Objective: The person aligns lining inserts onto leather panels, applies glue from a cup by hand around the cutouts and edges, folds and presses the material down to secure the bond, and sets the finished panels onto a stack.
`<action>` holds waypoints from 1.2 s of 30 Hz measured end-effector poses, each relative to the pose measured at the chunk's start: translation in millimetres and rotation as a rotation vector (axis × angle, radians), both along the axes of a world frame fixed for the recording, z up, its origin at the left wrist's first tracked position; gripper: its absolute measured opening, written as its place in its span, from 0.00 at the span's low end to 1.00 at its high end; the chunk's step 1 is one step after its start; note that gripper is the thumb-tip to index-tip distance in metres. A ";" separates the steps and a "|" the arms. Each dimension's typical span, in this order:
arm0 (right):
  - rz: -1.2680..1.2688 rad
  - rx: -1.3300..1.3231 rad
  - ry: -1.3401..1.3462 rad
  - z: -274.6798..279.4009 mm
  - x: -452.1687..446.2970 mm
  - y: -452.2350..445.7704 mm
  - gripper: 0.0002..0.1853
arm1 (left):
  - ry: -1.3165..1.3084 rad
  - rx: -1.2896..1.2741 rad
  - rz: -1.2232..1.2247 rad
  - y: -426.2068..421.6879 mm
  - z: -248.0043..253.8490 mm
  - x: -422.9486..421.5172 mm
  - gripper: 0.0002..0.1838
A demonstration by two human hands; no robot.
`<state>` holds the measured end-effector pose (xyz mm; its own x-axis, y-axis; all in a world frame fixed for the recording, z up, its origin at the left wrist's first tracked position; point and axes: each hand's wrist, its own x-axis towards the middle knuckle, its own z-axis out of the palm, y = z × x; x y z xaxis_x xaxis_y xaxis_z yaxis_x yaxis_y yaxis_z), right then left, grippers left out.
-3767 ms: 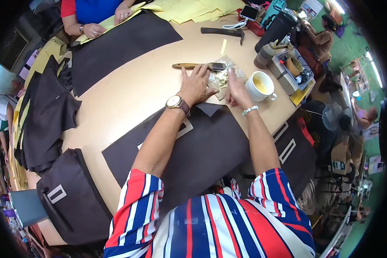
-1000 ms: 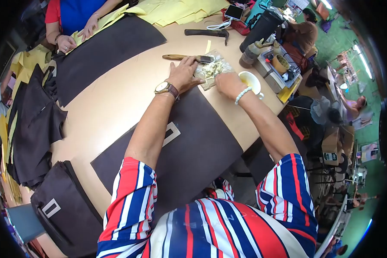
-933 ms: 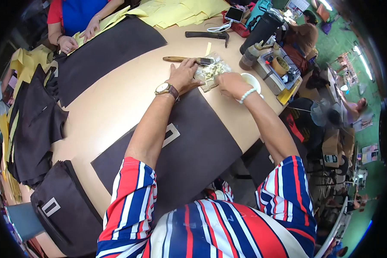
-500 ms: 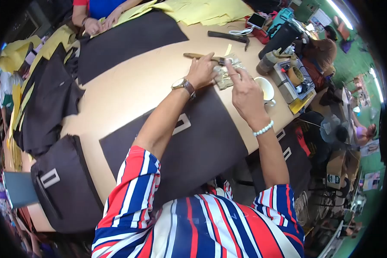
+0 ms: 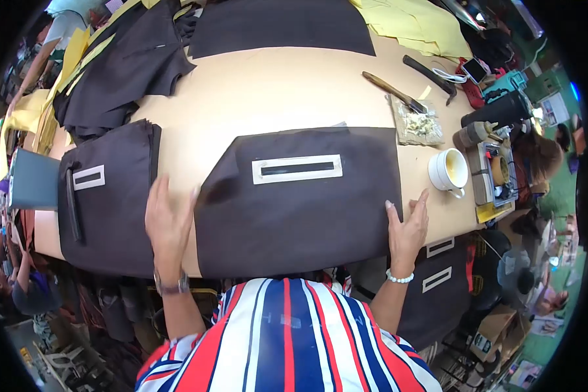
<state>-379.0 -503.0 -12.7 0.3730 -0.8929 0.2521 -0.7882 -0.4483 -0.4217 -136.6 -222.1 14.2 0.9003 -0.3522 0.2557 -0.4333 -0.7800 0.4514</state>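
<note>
Between the left hand (image 5: 166, 221) and the right hand (image 5: 408, 230), a flat, dark brown, fabric-like panel (image 5: 300, 222) lies on a pale, smooth tabletop (image 5: 277, 91) in the head view. Both hands, fingers parted, are empty; whether either touches the panel cannot be told. It is probably light and bendable, best taken by the side edges next to each hand. Its matte face carries a white rectangular frame (image 5: 296, 176) around a dark slot, beyond the fingertips.
</note>
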 end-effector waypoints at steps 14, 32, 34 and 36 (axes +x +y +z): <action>0.015 0.298 -0.251 6.7 -8.6 2.3 0.35 | 0.611 -0.547 0.138 13.6 -20.7 -71.1 0.16; 0.440 0.418 -0.607 55.3 158.2 -156.7 0.24 | 0.497 -1.006 -0.293 -46.2 29.3 129.2 0.21; 0.376 0.593 -0.681 70.0 205.0 -177.2 0.24 | 0.448 -1.056 -0.349 -65.1 44.0 172.9 0.20; 0.328 0.562 -0.733 103.6 240.4 -194.8 0.07 | 0.420 -1.037 -0.384 -78.4 83.6 196.2 0.20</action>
<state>-138.6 -697.8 90.9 0.5444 -0.8340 0.0900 -0.1177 -0.1821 -0.9762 59.7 -300.5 97.9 0.8624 -0.4167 0.2876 -0.2259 0.1917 0.9551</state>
